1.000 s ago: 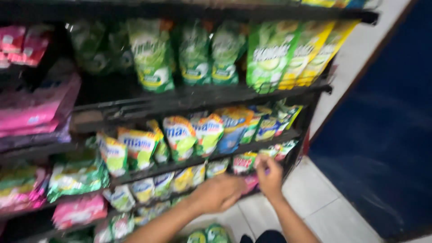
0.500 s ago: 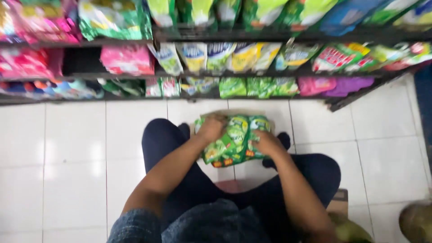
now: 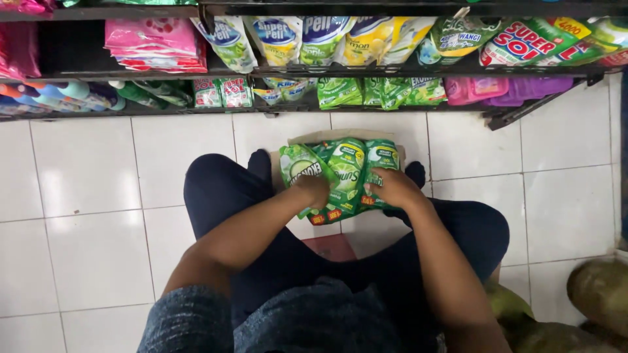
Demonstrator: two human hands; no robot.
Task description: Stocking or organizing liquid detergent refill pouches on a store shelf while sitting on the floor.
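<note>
I look down at my lap while seated low before a shop shelf. Several green refill pouches [image 3: 343, 171] stand upright in a brown cardboard box [image 3: 307, 138] on the white tiled floor between my feet. My left hand [image 3: 313, 188] is closed on the pouches at the left of the bunch. At the right side, my right hand [image 3: 392, 187] grips the pouches too. Both forearms reach forward over my dark trousers [image 3: 216, 189].
The bottom shelves [image 3: 366, 70] hold rows of green, yellow, blue and pink pouches. A pink stack [image 3: 157, 44] lies at the upper left. A dark shelf bracket [image 3: 517, 112] juts out at right. Greenish rounded things [image 3: 598, 287] sit at the lower right.
A second ago my hands reached up to pouches on a higher shelf. Since then the view has dropped to my lap, and both hands now hold the green pouches in the box.
</note>
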